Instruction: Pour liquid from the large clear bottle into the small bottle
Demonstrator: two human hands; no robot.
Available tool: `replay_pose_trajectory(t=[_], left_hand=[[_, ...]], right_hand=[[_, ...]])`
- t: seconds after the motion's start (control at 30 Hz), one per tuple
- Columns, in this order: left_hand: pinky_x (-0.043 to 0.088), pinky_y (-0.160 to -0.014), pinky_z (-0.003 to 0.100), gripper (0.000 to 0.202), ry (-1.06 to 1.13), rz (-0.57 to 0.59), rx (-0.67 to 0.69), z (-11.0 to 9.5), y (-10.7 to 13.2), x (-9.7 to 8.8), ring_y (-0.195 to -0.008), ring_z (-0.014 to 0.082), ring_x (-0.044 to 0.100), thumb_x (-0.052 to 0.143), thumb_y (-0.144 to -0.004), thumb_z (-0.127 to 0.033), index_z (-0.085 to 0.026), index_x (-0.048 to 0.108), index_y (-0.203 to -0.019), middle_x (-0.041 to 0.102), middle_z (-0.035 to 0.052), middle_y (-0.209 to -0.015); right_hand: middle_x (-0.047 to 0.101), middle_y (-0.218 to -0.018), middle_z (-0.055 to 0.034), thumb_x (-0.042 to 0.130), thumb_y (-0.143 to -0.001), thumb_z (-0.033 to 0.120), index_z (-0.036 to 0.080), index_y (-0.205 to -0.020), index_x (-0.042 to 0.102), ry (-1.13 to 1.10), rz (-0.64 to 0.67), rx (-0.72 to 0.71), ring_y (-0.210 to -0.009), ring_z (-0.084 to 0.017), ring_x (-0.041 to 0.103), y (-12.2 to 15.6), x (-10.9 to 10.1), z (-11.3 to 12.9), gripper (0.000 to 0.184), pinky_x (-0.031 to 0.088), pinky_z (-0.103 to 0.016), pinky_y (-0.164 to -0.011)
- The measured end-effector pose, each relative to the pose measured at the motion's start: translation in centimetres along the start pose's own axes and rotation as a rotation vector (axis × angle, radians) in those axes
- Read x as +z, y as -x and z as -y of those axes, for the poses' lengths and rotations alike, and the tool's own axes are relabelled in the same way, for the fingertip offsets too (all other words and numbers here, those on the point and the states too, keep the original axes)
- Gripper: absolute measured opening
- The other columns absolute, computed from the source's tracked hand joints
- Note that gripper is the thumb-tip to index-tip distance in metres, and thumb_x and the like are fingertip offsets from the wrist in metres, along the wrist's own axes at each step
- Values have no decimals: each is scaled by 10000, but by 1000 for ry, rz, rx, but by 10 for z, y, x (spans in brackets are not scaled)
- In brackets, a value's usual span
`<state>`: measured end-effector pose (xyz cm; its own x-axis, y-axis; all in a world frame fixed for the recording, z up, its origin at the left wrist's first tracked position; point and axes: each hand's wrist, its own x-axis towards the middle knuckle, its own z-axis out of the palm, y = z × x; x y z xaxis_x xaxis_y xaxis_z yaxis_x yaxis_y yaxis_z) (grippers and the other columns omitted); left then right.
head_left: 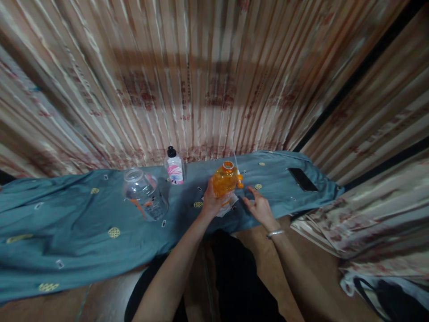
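The plastic jar (225, 180) is translucent orange. The tablecloth (67, 214) is teal, dotted with yellow latticed rounds. The small bottle (174, 167) is white, with a black cap and pink label. The curtain (201, 67) is striped beige and rust-red.

On my feed I see both forearms bare, behind the left hand (210, 202) and the right hand (258, 207). A thin silvery bangle (275, 233) circles the wrist just behind the right hand. Below and between the hands, black clothing (234, 277) covers the lap.
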<state>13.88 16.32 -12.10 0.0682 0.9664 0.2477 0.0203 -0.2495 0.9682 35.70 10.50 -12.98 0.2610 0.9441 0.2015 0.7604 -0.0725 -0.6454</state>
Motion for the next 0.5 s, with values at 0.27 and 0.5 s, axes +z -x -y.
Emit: replay_pose_trajectory(t=[0.27,0.5], left_hand=[[673,-1110,571,714,2,-45,-31,4,-2,-1,-1233,382,860,1011,-714,-303,-294,700,-1357,890,84,-1307],[672,-1097,541,722,-21,-89,-65,-1,-5,-5,-1213,381,854,1041,-699,-256,-285,713,-1341,886,87,-1286]], right_hand=[[858,-1432,-238,659,-998,512,178,-1387,795,59,-113,-55,-1439,-407,787,6,8,-13,530,618,-626,-1264],[868,-1456,-183,845,-907,316,246,-1441,789,270,106,-68,-1385,-396,828,9,-11,-24,541,668,-534,-1191]])
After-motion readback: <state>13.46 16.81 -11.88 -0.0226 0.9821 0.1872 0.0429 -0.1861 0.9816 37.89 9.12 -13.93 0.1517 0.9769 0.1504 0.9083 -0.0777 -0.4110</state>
